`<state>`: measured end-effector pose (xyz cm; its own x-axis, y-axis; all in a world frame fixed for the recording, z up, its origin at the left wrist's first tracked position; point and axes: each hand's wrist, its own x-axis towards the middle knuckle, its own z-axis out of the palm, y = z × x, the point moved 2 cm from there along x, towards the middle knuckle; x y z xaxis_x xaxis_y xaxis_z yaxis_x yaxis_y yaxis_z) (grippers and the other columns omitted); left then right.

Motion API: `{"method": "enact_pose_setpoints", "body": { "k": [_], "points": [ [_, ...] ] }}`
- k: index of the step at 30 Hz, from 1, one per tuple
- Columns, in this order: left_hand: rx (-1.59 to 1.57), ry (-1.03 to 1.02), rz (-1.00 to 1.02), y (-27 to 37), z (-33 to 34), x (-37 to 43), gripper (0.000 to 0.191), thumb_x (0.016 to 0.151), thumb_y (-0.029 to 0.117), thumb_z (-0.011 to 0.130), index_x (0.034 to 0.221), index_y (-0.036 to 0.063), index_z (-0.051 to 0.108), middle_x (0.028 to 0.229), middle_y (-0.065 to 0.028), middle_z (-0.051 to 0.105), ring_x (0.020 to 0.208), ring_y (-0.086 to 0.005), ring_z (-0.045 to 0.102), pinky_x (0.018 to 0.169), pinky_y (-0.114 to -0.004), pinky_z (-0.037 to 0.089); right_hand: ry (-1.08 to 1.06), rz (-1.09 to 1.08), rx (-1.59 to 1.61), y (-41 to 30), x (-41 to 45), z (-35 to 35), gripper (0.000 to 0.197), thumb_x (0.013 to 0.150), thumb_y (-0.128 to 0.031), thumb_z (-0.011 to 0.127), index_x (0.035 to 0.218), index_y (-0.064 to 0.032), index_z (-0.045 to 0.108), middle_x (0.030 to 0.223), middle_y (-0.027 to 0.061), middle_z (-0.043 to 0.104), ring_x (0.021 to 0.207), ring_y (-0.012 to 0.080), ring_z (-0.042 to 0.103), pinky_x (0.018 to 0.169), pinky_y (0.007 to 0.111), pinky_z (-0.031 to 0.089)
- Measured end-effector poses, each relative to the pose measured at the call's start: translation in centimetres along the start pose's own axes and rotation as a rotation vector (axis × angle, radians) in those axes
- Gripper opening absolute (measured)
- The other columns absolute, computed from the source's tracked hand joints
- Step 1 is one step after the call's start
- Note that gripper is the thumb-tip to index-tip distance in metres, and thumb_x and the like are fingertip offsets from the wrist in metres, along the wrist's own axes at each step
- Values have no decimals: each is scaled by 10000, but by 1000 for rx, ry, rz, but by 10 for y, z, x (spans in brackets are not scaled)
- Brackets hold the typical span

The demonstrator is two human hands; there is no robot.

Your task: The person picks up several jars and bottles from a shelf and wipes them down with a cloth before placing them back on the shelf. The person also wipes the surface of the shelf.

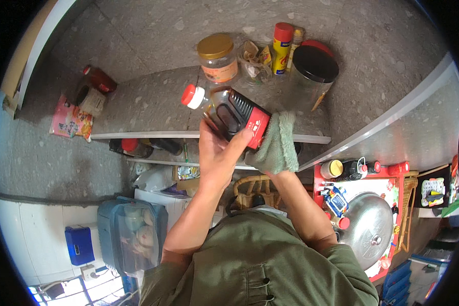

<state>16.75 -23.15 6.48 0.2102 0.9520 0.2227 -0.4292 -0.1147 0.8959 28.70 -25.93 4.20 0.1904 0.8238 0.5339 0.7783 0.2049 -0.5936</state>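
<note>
My left hand [222, 155] grips a plastic bottle of dark liquid [229, 114] with a red and white cap and a red label. The bottle is tilted, its cap pointing up and to the left. A pale green terry cloth [277, 147] covers most of my right hand [277, 173]; its fingers are hidden inside or behind the cloth. The cloth touches the bottle's base. Both hands are in front of a grey stone-patterned shelf [149, 111]. Behind the bottle stand a clear jar with a gold lid [218, 61] and a clear plastic tub holding small packets [255, 63].
At the shelf's right are a red-capped yellow spray can [282, 49] and a black-lidded canister [314, 69]. A pink packet [70, 118] lies left. Bottles [137, 147] fill a lower shelf. A table with a large metal lid [367, 229] stands right; a blue dish box [132, 233] is left.
</note>
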Motion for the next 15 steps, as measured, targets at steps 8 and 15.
{"method": "enact_pose_setpoints", "body": {
  "k": [8, 15],
  "points": [
    [192, -86, 14, 15, -11, 11, 497, 802, 59, 679, 1201, -2, 389, 1068, -65, 543, 977, -129, 530, 882, -290, 437, 155, 439, 743, 40, -24, 31, 173, 943, -198, 424, 865, -94, 538, 795, 6, 548, 657, 129, 531, 593, 296, 455],
    [550, -337, -120, 3, -11, 5, 572, 758, 104, 712, 1214, -30, 394, 1090, -99, 540, 1008, -148, 506, 915, -319, 400, -32, 205, 576, 21, -8, 4, 171, 718, -106, 628, 826, -10, 535, 693, 71, 530, 634, 175, 502, 577, 307, 414]
  ]
}}
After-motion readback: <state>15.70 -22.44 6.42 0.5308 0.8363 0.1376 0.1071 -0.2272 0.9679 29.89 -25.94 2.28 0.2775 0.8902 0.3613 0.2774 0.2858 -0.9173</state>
